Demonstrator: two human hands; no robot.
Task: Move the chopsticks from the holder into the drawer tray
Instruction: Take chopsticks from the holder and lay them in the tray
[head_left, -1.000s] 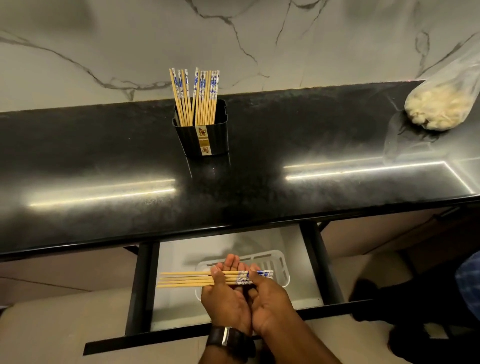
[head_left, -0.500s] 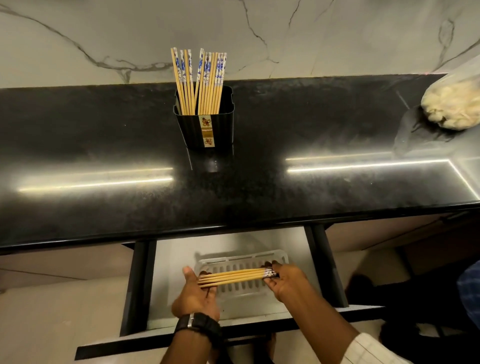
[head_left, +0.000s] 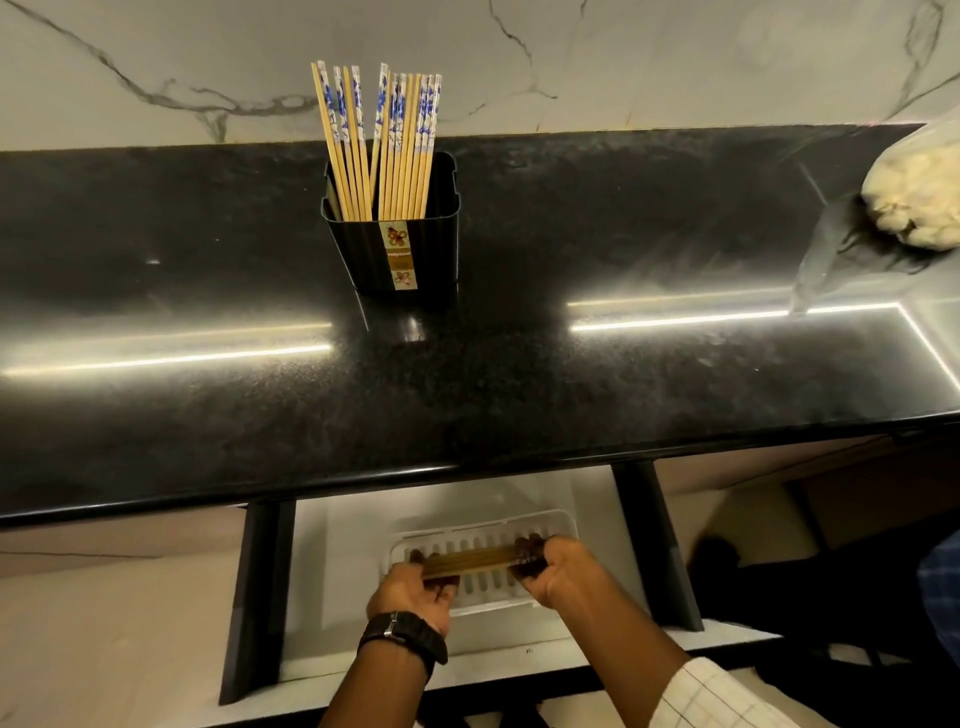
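Note:
A black holder (head_left: 395, 254) stands on the dark counter with several blue-and-white-topped chopsticks (head_left: 384, 145) upright in it. Below the counter edge the drawer (head_left: 332, 571) is pulled out, and a white slotted tray (head_left: 563, 525) lies inside it. A bundle of chopsticks (head_left: 470, 561) lies crosswise low over the tray. My left hand (head_left: 413, 592) grips its left end and my right hand (head_left: 550, 569) grips its right end. I cannot tell whether the bundle touches the tray floor.
A clear plastic bag of pale lumps (head_left: 914, 197) lies at the counter's far right. The glossy black counter (head_left: 571, 395) overhangs the back of the drawer. Black drawer rails (head_left: 260, 597) flank the tray on both sides. A marble wall rises behind.
My hands moved apart to the two ends of the bundle, shifted it rightward over the tray and lowered it into the tray. The camera tilted slightly.

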